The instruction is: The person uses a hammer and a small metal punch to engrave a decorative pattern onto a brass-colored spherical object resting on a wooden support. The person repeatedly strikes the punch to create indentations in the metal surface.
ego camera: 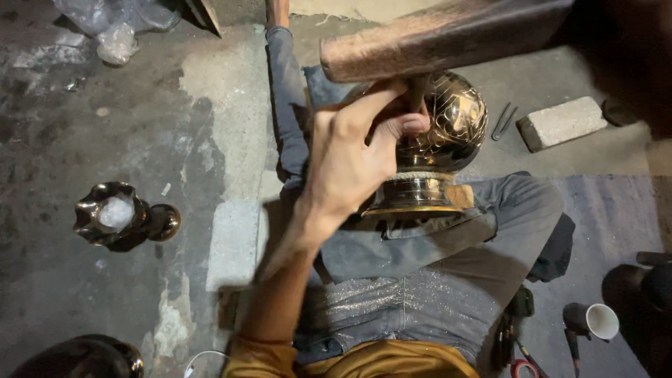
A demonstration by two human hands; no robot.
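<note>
One hand point(350, 164) shows clearly, the left, centre of the frame, fingers curled narrow around a thin metal tool point(418, 94) whose tip is pressed to the brass vase point(451, 122); the right hand itself is lost in the dark blur at upper right, so its grip cannot be told, though a wooden mallet point(441, 38) is raised across the top of the frame above the tool; the vase is round-bellied with an engraved pattern, lying across the person's lap on grey trousers point(434, 280), its flared foot point(413, 199) toward the camera.

Risks as I judge them: the mallet could land off the tool head and hit the left thumb or knuckles, since fingers sit right beside the strike point; the tool could skid on the curved polished surface and scratch or dent the pattern; the vase has no clamp, only legs, so a hard blow might roll it off onto the concrete floor point(140, 140).

Around: a second dark vase point(119, 217) lies at mid left, well apart; a stone block point(560, 122) and small tongs point(502, 120) at upper right; a cup point(600, 320) at lower right; plastic bags point(115, 28) at upper left.
</note>
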